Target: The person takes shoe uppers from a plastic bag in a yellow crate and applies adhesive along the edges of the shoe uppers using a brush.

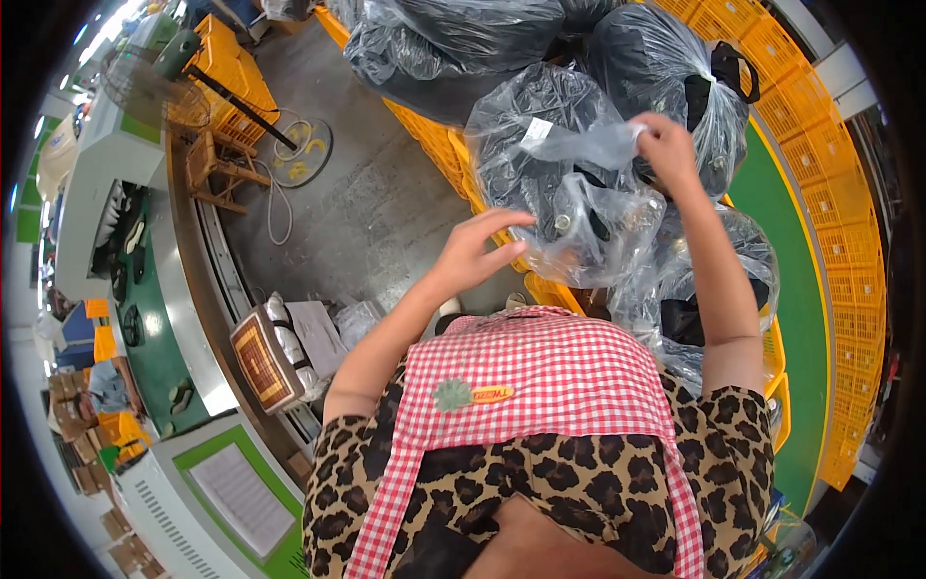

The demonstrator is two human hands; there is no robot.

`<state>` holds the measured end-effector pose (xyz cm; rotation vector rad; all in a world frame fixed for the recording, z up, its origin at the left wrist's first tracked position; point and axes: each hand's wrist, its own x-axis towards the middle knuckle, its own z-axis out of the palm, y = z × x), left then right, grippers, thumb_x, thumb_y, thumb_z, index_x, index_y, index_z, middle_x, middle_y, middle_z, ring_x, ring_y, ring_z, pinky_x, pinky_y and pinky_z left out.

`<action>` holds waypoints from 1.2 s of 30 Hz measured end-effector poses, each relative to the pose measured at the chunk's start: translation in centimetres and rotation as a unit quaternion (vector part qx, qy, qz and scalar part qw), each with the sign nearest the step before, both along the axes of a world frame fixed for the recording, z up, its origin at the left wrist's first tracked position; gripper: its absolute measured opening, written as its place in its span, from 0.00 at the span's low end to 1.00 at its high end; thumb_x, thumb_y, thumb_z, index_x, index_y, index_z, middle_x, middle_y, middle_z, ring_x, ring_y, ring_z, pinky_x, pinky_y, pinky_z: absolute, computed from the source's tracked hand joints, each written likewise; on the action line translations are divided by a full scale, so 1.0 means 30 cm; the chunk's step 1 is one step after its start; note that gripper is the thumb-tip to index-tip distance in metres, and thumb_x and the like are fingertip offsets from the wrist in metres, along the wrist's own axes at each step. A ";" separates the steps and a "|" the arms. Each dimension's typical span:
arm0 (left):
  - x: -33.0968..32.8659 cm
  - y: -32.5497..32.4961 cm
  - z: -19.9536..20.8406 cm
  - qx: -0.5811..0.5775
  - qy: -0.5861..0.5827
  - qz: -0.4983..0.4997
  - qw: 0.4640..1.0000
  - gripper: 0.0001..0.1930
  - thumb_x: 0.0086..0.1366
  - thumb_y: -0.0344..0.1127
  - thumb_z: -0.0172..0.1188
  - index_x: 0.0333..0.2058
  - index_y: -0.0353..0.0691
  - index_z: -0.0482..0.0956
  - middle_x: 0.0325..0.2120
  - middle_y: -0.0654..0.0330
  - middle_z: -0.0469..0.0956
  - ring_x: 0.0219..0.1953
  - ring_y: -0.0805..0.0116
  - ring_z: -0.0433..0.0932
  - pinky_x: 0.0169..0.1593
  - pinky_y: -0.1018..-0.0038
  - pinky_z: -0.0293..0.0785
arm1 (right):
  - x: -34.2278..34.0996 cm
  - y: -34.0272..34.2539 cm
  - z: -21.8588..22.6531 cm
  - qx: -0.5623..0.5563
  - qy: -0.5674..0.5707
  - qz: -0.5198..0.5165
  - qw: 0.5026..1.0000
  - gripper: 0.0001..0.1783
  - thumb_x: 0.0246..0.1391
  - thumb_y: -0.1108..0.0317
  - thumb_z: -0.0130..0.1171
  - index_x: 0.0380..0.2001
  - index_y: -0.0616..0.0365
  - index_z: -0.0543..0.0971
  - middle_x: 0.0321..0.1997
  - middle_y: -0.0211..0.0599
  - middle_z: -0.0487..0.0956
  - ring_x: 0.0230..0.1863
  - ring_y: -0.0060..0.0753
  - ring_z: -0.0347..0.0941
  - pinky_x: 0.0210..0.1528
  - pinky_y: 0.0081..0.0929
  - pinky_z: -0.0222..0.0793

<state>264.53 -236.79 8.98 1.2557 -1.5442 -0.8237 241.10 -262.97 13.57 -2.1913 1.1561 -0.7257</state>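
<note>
Here, a clear plastic bag pinched in one hand, the other hand wide

The clear plastic bag (590,143) lies among other filled bags on top of yellow crates (444,145), in front of the person and a little to the right. Its thin film runs up to the right hand (666,150), whose thumb and fingers are closed on a bit of the edge. The left hand (482,249) is at the near left side of the crumpled plastic, thumb and fingers spread well apart with a gap between them; whether the fingertips touch the film I cannot tell. A white label (536,132) shows on the plastic just beside the pinched stretch.

Beyond, a large bag with dark contents (453,39) rests at the far end, and a gathered bag (646,72) with a black strap (738,72) stands to its right. Further right run a green floor strip (786,261) and a row of stacked yellow crates (849,289). To the left, across grey floor (357,193), are a wooden stool (222,174), a standing fan (159,82) and a green conveyor belt (159,338) carrying shoes.
</note>
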 end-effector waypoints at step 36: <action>0.485 -0.465 0.122 0.261 0.373 0.078 0.887 0.51 0.62 0.42 0.64 0.71 0.41 0.33 0.49 0.47 0.78 0.27 0.56 0.83 0.27 0.70 0.76 | 0.457 0.092 -0.589 -0.203 0.183 0.063 0.960 0.18 0.49 0.65 0.62 0.44 0.59 0.77 0.43 0.48 0.80 0.45 0.50 0.77 0.48 0.45 0.72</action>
